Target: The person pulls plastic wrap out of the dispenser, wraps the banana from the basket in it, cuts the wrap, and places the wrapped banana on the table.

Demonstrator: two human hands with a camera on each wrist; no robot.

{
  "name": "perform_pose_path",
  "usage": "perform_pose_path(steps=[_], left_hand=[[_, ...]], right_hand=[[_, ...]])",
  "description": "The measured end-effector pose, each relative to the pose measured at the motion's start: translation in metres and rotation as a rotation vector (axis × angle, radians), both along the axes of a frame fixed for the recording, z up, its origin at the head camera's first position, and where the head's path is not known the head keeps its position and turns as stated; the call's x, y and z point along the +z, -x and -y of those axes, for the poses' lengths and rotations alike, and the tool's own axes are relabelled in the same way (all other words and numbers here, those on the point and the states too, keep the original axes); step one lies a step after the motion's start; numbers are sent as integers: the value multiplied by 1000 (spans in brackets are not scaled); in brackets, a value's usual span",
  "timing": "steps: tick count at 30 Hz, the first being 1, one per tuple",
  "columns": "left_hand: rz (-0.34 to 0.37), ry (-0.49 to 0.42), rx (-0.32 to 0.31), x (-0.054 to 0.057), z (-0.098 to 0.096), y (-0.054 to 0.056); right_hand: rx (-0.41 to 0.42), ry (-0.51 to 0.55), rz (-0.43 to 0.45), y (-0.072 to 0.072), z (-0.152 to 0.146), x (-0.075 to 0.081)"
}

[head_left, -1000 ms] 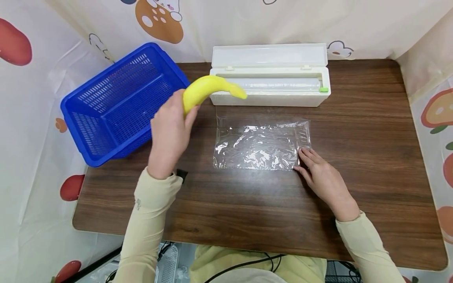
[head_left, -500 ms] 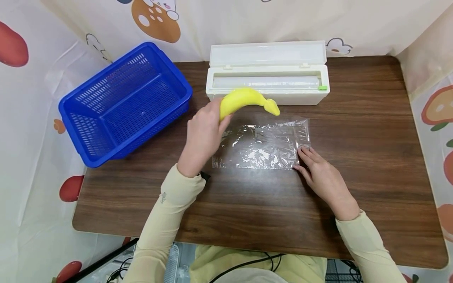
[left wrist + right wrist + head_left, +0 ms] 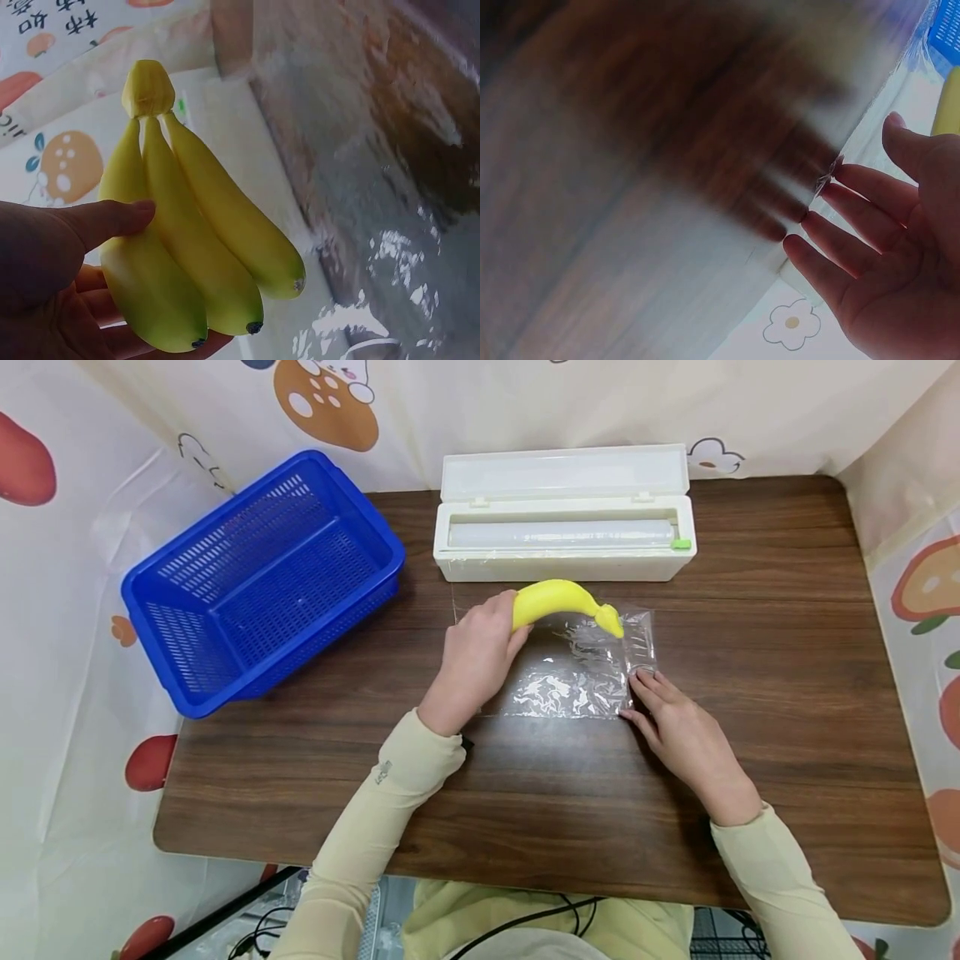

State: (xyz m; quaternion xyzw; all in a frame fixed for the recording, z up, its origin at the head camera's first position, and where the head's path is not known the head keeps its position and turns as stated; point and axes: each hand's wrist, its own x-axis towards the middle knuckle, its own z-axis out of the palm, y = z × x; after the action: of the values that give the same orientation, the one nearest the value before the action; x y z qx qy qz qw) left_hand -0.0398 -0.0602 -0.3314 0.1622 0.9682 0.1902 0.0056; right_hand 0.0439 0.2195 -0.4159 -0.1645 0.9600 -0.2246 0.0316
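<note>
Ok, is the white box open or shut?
Open: in the head view, its lid is tipped back and the roll shows inside the box.

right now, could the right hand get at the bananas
Likely yes: nothing seems to stand between the right hand and the bananas, whose stem end points its way, though it is touching the clear film.

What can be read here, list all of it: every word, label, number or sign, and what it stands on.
"如" and "柿": printed sheet, left wrist view; the characters above them are cut off.
Letters at that view's left edge: cut off, unreadable.
Mark on left sleeve: too small to read.
Bananas, white box, blue basket: no readable text.
</note>
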Motion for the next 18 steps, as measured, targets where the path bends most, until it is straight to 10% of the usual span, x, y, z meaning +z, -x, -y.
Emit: perform_pose_path(steps=[18], left_hand=[[103, 90, -47, -30, -26, 5]], right_hand=[[3, 2, -8, 1, 0, 0]])
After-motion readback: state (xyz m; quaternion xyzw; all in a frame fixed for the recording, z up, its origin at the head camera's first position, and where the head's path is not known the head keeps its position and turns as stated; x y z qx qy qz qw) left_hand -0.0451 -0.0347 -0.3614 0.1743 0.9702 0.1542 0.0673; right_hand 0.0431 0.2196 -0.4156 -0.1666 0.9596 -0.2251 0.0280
